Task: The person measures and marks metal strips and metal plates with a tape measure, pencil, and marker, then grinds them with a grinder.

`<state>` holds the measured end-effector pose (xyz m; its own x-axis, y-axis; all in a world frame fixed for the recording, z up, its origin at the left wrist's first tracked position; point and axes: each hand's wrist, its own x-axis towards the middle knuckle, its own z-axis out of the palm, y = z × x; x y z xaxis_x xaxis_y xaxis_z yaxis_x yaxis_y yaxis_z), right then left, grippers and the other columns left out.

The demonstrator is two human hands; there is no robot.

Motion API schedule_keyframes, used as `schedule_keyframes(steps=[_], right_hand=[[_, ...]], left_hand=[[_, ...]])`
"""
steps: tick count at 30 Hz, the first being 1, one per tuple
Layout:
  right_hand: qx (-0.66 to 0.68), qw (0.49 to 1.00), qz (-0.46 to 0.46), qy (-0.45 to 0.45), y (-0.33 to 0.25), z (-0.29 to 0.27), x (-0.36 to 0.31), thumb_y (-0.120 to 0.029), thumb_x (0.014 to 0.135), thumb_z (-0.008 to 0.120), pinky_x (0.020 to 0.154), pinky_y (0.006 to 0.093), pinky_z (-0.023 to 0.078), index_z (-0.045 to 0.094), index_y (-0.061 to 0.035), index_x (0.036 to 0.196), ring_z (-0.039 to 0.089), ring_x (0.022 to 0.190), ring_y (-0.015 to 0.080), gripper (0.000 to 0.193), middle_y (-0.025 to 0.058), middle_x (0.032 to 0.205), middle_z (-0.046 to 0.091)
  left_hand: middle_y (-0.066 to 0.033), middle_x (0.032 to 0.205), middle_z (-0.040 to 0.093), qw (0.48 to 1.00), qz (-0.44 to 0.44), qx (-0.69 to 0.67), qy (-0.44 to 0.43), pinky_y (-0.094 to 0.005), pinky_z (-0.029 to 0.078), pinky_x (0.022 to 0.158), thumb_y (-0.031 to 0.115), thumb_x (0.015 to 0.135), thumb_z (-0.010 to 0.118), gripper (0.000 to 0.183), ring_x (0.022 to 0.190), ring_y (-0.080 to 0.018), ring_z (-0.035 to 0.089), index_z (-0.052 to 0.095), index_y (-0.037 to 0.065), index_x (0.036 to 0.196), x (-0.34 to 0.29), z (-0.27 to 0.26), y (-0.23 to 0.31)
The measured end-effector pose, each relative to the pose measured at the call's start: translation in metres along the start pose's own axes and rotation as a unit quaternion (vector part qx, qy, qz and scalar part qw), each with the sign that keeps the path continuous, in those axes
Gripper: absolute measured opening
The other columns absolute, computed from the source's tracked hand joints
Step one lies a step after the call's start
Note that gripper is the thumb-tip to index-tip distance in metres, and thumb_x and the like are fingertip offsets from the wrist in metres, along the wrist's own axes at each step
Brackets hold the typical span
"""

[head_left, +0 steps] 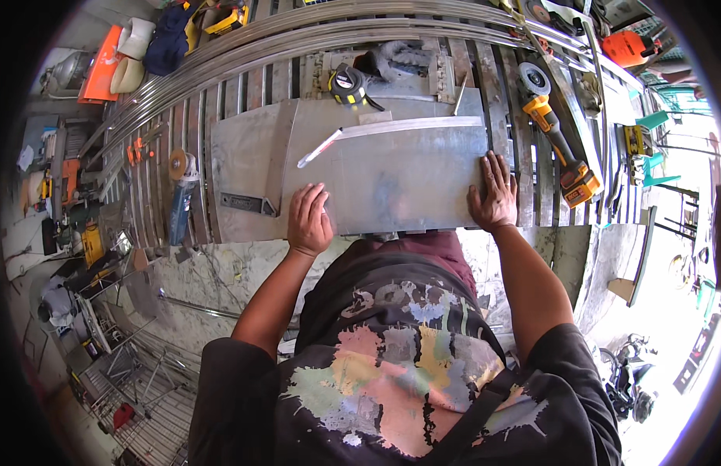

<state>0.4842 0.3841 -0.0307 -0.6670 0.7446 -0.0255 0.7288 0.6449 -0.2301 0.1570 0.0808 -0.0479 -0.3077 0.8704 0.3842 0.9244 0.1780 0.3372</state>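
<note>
Sheet metal panel (407, 175) lies flat on the slatted counter (543, 182), along its near edge, about mid-span. There's an overlap or seam left of center; can't tell if it's 1 sheet or 2.

Hands: left hand (309, 220) is palm down at the panel's near side, fingers together and slightly bent. Right hand (494, 190) rests over the panel's right edge, fingers a bit spread. Both loosely open, no grip visible.

Progress, my read: panel is laid out and steadied with 2 hands. Bent pale strip (411, 126) sits on it, dark angled tool (240, 203) toward the counter's left end, tape measure (346, 85) at the panel's far side. No marks or cut lines I can make out. Blue grinder (180, 203) toward the counter's left end and yellow-and-black grinder (561, 144) toward its right both lie unheld, so no grinding underway. Remaining steps: can't tell from this view.
</note>
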Motion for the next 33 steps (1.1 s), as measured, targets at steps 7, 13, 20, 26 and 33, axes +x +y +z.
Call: schedule_keyframes(steps=[7, 13, 20, 26, 33], right_hand=[[-0.001, 1.000, -0.006, 0.001, 0.003, 0.006, -0.001, -0.033, 0.095, 0.061, 0.127, 0.0640, 0.022, 0.036, -0.0142, 0.167, 0.023, 0.165, 0.0317, 0.079, 0.0085, 0.176, 0.031], [0.003, 1.000, -0.015, 0.010, 0.010, 0.010, -0.002, -0.035, 0.094, 0.062, 0.128, 0.0643, 0.020, 0.036, -0.0143, 0.167, 0.021, 0.165, 0.0310, 0.080, 0.0081, 0.177, 0.030], [-0.007, 1.000, -0.013, -0.005, 0.006, 0.008, 0.000, -0.037, 0.096, 0.059, 0.129, 0.0628, 0.020, 0.036, -0.0121, 0.167, 0.021, 0.165, 0.0308, 0.079, 0.0089, 0.176, 0.030], [-0.002, 1.000, -0.012, 0.001, 0.011, 0.012, -0.001, -0.035, 0.095, 0.058, 0.130, 0.0622, 0.019, 0.037, -0.0127, 0.167, 0.021, 0.165, 0.0304, 0.078, 0.0082, 0.177, 0.030], [0.009, 1.000, -0.023, 0.011, 0.010, 0.012, -0.002, -0.034, 0.095, 0.059, 0.130, 0.0630, 0.018, 0.037, -0.0146, 0.167, 0.021, 0.166, 0.0301, 0.078, 0.0077, 0.177, 0.030]], left_hand=[[-0.0182, 0.144, 0.062, 1.000, 0.003, -0.006, 0.008, -0.0541, 0.042, 0.120, 0.009, 0.092, 0.057, 0.039, 0.137, -0.0394, 0.055, 0.065, -0.001, 0.129, -0.003, 0.001, -0.001], [-0.0084, 0.160, 0.051, 0.995, -0.018, 0.027, -0.090, -0.0572, 0.029, 0.125, 0.019, 0.096, 0.061, 0.054, 0.150, -0.0340, 0.043, 0.057, 0.009, 0.149, 0.014, -0.008, 0.008], [0.0012, 0.165, 0.046, 0.989, -0.047, 0.004, -0.143, -0.0645, 0.018, 0.129, 0.028, 0.096, 0.066, 0.056, 0.159, -0.0290, 0.032, 0.057, 0.018, 0.151, 0.031, -0.012, -0.002], [0.0033, 0.148, 0.064, 0.985, 0.056, -0.058, -0.152, -0.0664, 0.017, 0.130, 0.017, 0.094, 0.072, 0.024, 0.153, -0.0291, 0.043, 0.071, 0.016, 0.118, 0.023, -0.015, -0.009], [-0.0030, 0.149, 0.062, 0.998, 0.028, -0.044, -0.030, -0.0633, 0.022, 0.129, 0.022, 0.096, 0.071, 0.032, 0.152, -0.0296, 0.046, 0.068, 0.012, 0.127, 0.026, -0.008, -0.023]])
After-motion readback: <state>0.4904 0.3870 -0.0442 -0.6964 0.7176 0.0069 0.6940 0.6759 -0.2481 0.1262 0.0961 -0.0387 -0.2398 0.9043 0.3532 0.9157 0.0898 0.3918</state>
